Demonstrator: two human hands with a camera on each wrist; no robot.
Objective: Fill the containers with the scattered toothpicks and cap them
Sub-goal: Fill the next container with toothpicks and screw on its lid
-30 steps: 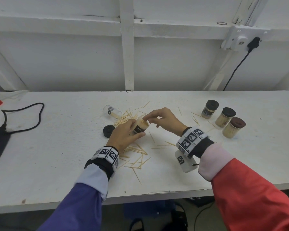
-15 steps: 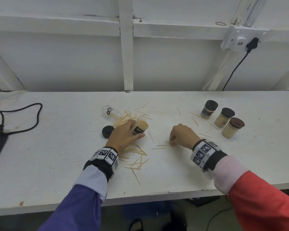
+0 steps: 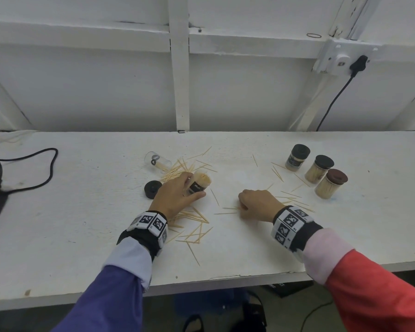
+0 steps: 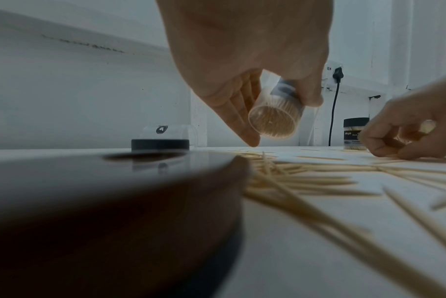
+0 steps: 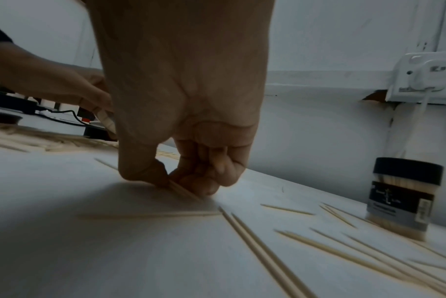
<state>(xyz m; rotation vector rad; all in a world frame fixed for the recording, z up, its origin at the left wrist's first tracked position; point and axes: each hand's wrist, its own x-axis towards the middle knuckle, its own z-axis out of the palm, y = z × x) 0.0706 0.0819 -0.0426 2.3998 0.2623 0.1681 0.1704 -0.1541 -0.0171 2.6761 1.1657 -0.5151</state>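
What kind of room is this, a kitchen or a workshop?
Probably a plain work or storage room, not a kitchen. There is a rough white-painted bench against bare white wall boards, a wall socket with a black cable plugged in, and nothing for cooking in view.

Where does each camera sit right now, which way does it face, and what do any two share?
Head: above the table, looking forward and down; both forearms, left hand, right hand.
Left wrist: low over the table, facing along the left hand's grip on the open container.
Right wrist: low over the table, facing along the right hand pinching toothpicks.
Shared: both wrist views show the black-capped container and the other hand.
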